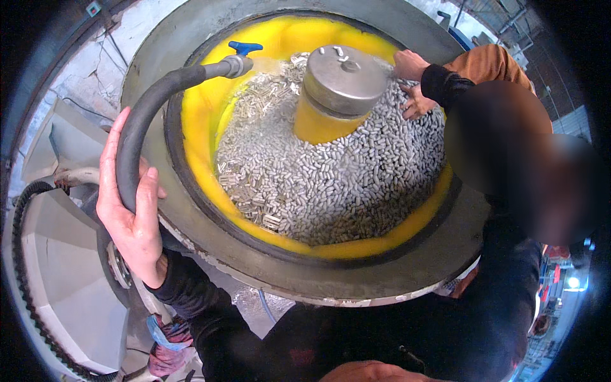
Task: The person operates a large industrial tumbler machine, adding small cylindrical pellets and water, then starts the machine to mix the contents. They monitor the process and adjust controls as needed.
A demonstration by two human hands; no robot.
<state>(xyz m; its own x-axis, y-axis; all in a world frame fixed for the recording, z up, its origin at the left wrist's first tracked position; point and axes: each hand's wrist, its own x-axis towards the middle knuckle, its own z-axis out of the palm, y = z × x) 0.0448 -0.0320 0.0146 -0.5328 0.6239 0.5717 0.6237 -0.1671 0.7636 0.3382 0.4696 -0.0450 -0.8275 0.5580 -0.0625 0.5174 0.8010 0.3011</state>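
Observation:
A dark rubber hose (151,89) runs through the crook of my left hand (135,210), between thumb and forefinger. My forefinger points up along the hose, and other fingertips show behind it. The hose arches over the rim of a large round bowl (267,270) with a yellow lining (197,127). At its end is a metal valve (237,65) with a blue handle (245,48), and a faint spray leaves the tip. Many small silvery capsule-shaped pieces (356,172) fill the bowl around a metal-capped centre post (344,76). My right hand cannot be made out.
At the right, another person's hands (412,67) reach into the pieces by the post; a brown-clad limb (490,63) is beside them. A grey faceted machine housing (70,274) with a black ribbed edge stands at left. A stained cloth (168,347) is wrapped around a pipe below.

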